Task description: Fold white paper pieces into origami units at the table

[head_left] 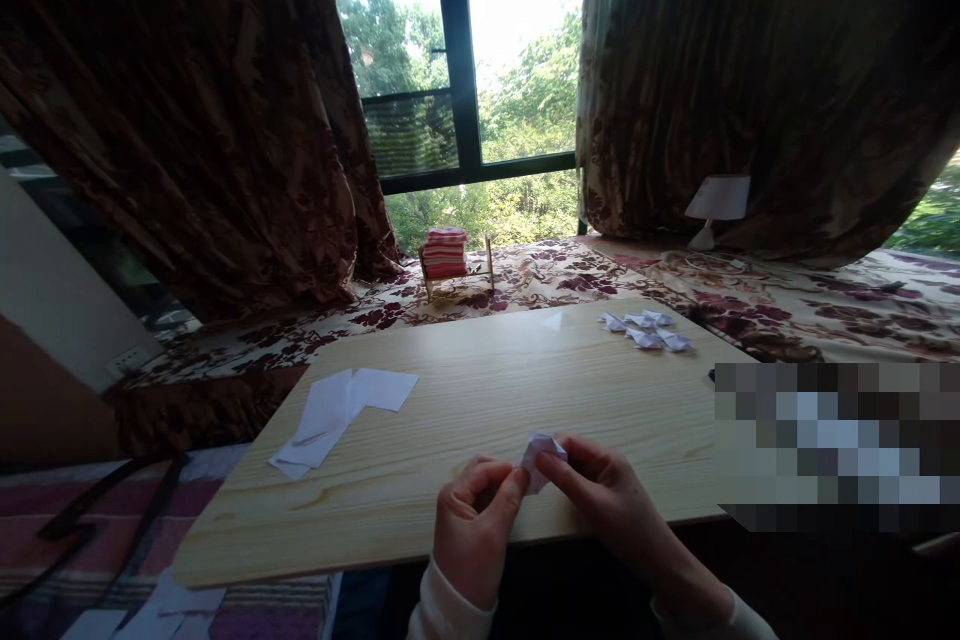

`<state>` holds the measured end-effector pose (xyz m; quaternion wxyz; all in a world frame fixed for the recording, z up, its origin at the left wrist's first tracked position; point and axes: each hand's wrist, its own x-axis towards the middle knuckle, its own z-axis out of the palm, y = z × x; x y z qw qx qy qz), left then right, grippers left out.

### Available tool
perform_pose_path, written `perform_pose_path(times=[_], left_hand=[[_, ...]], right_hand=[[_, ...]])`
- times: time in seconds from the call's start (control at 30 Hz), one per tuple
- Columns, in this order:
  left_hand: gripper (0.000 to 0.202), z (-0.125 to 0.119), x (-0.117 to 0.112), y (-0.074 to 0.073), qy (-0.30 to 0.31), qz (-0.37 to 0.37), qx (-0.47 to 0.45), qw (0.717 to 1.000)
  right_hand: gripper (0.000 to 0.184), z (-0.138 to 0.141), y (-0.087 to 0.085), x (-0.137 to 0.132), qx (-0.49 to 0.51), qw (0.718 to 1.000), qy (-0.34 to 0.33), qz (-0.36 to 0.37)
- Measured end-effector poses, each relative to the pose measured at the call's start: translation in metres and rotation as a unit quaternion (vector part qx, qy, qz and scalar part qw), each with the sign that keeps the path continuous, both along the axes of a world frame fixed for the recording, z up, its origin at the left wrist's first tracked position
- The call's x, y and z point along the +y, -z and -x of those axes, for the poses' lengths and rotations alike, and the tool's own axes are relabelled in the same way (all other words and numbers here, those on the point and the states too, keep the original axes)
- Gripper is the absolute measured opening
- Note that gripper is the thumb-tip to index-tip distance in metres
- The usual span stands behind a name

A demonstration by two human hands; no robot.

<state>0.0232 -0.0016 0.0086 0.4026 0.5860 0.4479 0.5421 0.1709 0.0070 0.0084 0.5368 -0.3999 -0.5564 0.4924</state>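
- Find the small folded paper (536, 453) between the left hand (474, 512) and the right hand (600, 478), close to the front edge of the tabletop (480, 360).
- Notice the left hand: curled, with thumb and index finger brought together in a narrow pinch at the left side of the paper.
- Notice also the right hand: thumb laid upon the near face of the paper, other fingers bent behind, with almost no gap except the paper itself.
- Judge from this grip a step of fine folding or shaping, and therefore work slowly, with the fingertips only.
- Hold steady with the left pinch, firm enough against slipping, but gentle enough against crumpling the thin paper.
- Match the edges and corners first; press only after, to avoid a crooked layer.
- Slide the right thumb along the crease in one calm stroke, from the middle toward the outside.
- Lower the paper to the tabletop for a sharper crease, in case of thick layers.
- Hard to tell from this view the exact creases, with fingers covering much of the paper.
- Turn the paper a little toward the bright window (525, 30) for checking the edges.
- Mind the elbows and sleeves: avoid brushing the flat sheets (328, 417) at the left, or the group of folded pieces (643, 338) at the far right, both well apart from the hands.
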Motion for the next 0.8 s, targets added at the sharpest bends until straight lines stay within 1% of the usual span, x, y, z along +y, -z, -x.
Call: perform_pose_path(times=[0.1, 0.2, 0.33, 0.43, 0.53, 0.63, 0.67, 0.8], left_hand=[[0.023, 0.000, -0.002, -0.002, 0.006, -0.008, 0.009, 1.000], [0.023, -0.001, -0.005, -0.005, 0.005, -0.016, 0.025, 1.000], [0.025, -0.001, -0.007, -0.008, 0.005, -0.023, 0.047, 0.999], [0.024, -0.001, -0.006, -0.009, 0.004, -0.020, 0.046, 0.999], [0.024, 0.000, -0.005, -0.008, 0.005, -0.016, 0.041, 0.999], [0.024, 0.000, -0.005, -0.008, 0.001, -0.018, 0.043, 0.999], [0.024, 0.000, -0.004, -0.008, 0.000, -0.018, 0.046, 0.999], [0.025, 0.001, -0.005, -0.009, 0.016, -0.013, 0.055, 0.998]], right_hand=[[0.033, -0.001, 0.003, 0.001, -0.027, 0.999, -0.021, -0.001], [0.032, -0.001, 0.004, 0.000, -0.063, 0.997, -0.037, -0.022], [0.033, 0.003, 0.003, -0.004, -0.085, 0.995, -0.016, -0.053], [0.036, 0.004, 0.001, -0.005, -0.073, 0.996, -0.012, -0.043], [0.036, -0.003, -0.004, -0.004, -0.103, 0.993, -0.031, -0.041], [0.020, -0.017, -0.011, -0.003, -0.166, 0.983, -0.026, -0.070], [0.018, -0.021, -0.013, -0.004, -0.177, 0.981, -0.021, -0.078], [0.024, -0.028, -0.017, -0.003, -0.175, 0.979, -0.035, -0.094]])
